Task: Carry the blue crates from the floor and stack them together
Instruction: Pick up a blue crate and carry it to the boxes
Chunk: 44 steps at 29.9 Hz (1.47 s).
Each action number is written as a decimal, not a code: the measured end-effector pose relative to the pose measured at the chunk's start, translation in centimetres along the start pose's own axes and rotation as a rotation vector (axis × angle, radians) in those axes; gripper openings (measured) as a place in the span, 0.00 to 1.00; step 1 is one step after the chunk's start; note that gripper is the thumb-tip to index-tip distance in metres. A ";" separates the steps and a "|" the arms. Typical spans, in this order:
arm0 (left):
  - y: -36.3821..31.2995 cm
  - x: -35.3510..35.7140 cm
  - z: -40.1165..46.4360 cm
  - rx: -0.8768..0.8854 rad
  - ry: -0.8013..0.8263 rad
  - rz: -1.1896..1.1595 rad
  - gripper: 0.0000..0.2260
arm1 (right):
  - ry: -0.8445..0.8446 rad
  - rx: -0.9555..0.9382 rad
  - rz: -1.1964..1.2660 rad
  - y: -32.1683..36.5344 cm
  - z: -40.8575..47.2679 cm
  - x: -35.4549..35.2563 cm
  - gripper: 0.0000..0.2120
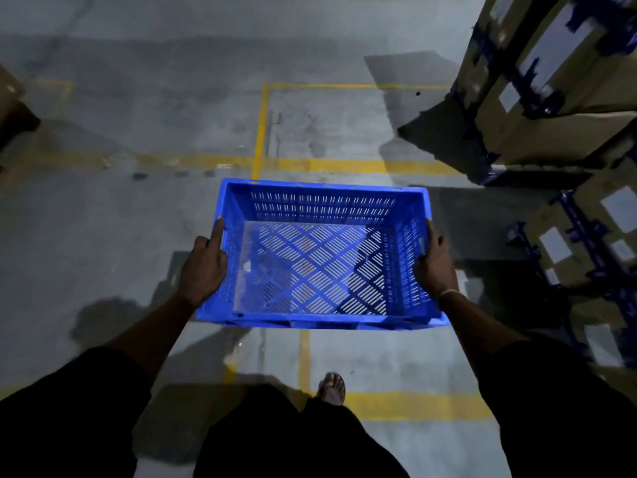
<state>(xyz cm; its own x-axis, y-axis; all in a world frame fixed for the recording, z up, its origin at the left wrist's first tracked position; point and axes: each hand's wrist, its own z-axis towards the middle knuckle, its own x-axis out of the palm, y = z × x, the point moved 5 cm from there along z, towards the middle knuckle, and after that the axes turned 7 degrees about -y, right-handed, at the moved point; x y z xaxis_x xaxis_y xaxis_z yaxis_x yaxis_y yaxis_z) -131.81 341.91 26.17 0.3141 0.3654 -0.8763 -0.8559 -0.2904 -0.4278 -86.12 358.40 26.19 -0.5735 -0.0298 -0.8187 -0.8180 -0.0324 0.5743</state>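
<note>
The fingers of the left hand and the right hand are hidden behind the crate walls. At the right edge of the frame, the stacked boxes are blurred and cut off; their labels are unreadable. A dark shape at the left edge, perhaps another box, is cropped. One foot shows; the other is hidden.

Single head view, steeply down, close over floor.
</note>
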 end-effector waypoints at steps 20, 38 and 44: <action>12.2 30.4 32.2 -0.032 0.249 -0.079 0.38 | 0.006 0.066 -0.058 -3.1 34.4 23.6 0.45; 24.4 63.9 37.5 -0.295 0.399 -0.079 0.36 | 0.090 0.113 -0.077 -21.9 49.5 54.9 0.40; 26.6 69.5 37.5 -0.258 0.435 -0.107 0.36 | 0.110 0.113 -0.078 -25.3 50.6 59.9 0.42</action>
<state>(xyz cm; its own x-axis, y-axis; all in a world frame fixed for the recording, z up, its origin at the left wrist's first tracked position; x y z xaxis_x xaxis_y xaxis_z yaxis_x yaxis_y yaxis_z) -148.12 392.80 -37.80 0.5831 0.0190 -0.8122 -0.6976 -0.5007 -0.5125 -101.97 408.03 -37.65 -0.5047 -0.1413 -0.8517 -0.8632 0.0730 0.4995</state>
